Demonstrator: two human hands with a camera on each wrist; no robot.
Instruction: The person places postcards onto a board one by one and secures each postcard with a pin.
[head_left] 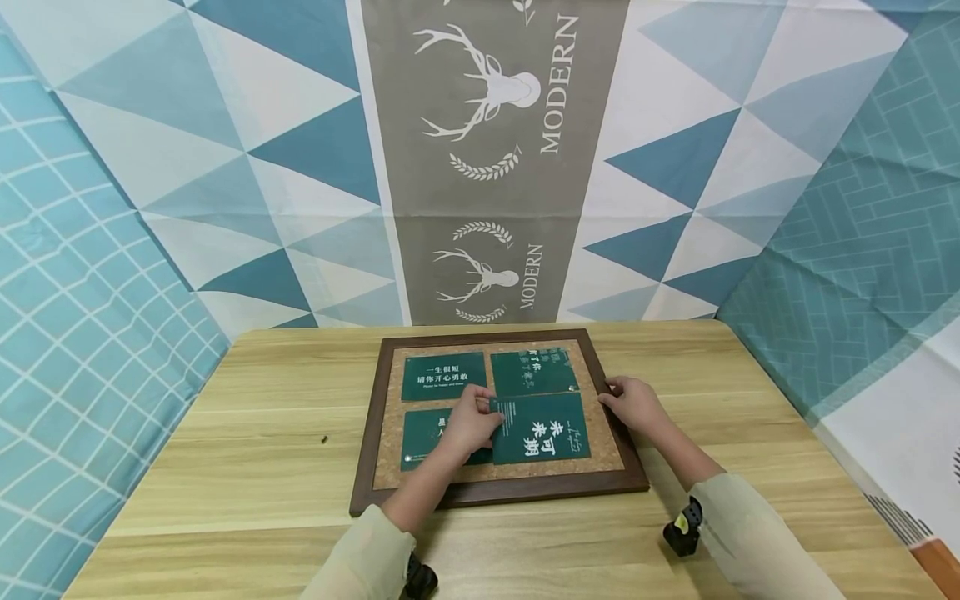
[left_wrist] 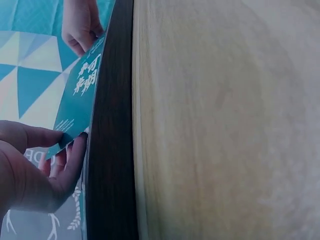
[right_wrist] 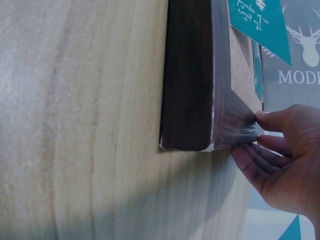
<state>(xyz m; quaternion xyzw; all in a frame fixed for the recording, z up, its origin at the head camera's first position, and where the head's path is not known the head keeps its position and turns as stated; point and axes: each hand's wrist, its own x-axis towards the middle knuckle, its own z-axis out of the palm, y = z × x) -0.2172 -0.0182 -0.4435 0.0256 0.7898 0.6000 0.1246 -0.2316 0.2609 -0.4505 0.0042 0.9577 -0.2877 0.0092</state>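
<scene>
A dark wooden-framed cork board (head_left: 510, 494) lies flat on the table with several green cards on it. My left hand (head_left: 474, 425) pinches the left edge of the lower right card (head_left: 555, 446), which bears large white characters. In the left wrist view this green card (left_wrist: 77, 107) tilts up over the board, with the thumb on its face and fingers behind. My right hand (head_left: 633, 403) grips the right side of the frame. The right wrist view shows that hand's thumb (right_wrist: 272, 121) over the dark frame (right_wrist: 187, 75) and the fingers against its outer side.
Two cards lie in the upper row, one on the left (head_left: 420, 379) and one on the right (head_left: 517, 375). A lower left card (head_left: 420, 442) is partly covered by my left hand. A small dark speck (head_left: 324, 438) sits on the wooden table (head_left: 247, 467). Patterned cloth (head_left: 300, 125) hangs behind.
</scene>
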